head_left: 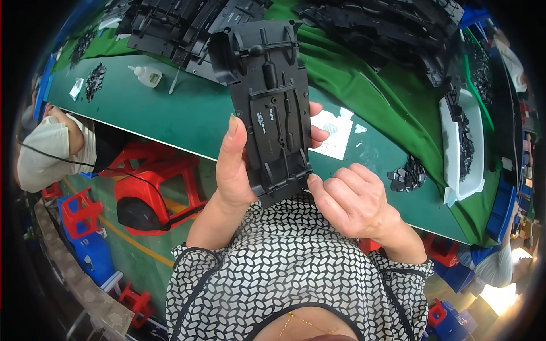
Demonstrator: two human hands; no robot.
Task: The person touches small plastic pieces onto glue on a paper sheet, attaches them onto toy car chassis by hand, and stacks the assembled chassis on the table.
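My left hand (pixel 234 165) grips a long black plastic chassis plate (pixel 272 108), thumb along its left edge and fingertips showing past its right edge. The plate is held upright before my chest, its face with molded pipes and ribs toward me. At its lower right corner, my right hand (pixel 351 199) is curled closed, thumb and forefinger pressed together by the edge. Whether a small part sits between those fingers is hidden.
A green table (pixel 187 116) bears a glue bottle (pixel 147 75), a printed paper sheet (pixel 332 135), piles of small black parts (pixel 407 174) and a white bin (pixel 478 153). Stacked black plates (pixel 375 34) lie on green cloth (pixel 341 71). Red stools (pixel 139 193) stand left; a co-worker's arm (pixel 68 131) rests nearby.
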